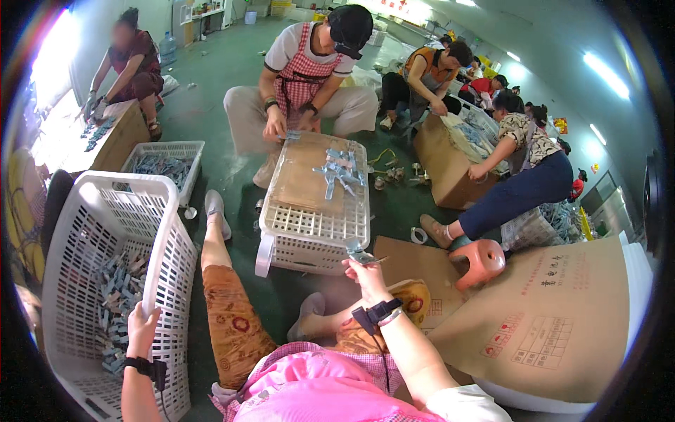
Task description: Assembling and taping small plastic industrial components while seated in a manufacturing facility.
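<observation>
My left hand [143, 325] grips the rim of a large white plastic basket [77, 211] at my left; several small grey-blue metal parts [116, 295] lie inside it. My right hand [365, 271] is raised in front of me and pinches one small metal part [360, 254] near the front edge of an upturned white crate [309, 225]. A brown board [302, 176] lies on that crate with a loose pile of the same parts [337, 172] on it. Both wrists wear dark bands.
A person in a red checked apron [306, 70] sits across the crate handling a part. More people work at cardboard boxes [443, 165] at the right. A smaller white basket [165, 165] stands far left. A big cardboard sheet [562, 316] and an orange stool [480, 260] are at my right.
</observation>
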A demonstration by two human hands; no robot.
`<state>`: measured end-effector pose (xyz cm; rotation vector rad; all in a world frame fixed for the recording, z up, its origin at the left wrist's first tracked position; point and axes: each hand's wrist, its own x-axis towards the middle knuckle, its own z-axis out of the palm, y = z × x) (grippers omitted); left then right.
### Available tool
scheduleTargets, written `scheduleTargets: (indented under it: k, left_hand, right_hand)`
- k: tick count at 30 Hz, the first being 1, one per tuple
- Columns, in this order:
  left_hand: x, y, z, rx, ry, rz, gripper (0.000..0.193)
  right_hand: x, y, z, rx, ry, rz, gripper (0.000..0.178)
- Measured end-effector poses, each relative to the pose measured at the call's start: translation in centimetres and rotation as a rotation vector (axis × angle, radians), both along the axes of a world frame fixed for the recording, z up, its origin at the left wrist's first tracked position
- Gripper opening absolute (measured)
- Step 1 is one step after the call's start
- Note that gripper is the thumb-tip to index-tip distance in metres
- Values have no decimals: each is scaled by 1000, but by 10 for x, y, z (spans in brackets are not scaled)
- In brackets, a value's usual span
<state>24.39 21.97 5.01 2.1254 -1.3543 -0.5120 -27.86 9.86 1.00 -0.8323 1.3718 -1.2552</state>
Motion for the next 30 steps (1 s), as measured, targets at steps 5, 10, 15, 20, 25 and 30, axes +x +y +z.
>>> scheduleTargets:
  k: [5,10,15,20,25,30]
  left_hand:
    - [-5,2,1,-47,46,-38,35]
    - [-26,-6,24,172,-46,41,40]
    - [23,11,-35,67,-458,39,57]
    - [8,-6,-15,146,-395,4,57]
    - [0,-2,-6,154,-387,13,55]
    - [0,4,-8,168,-476,26,55]
  right_hand:
    - [-36,-13,-6,-17,-114,-24,10]
    - [-52,-17,-23,77,-125,-43,9]
    - [-43,-28,-20,155,-141,22,9]
    - [-43,-8,-60,212,-266,-15,11]
    - [-14,25,-108,363,-416,-172,12]
    - [38,26,-84,331,-473,-3,16]
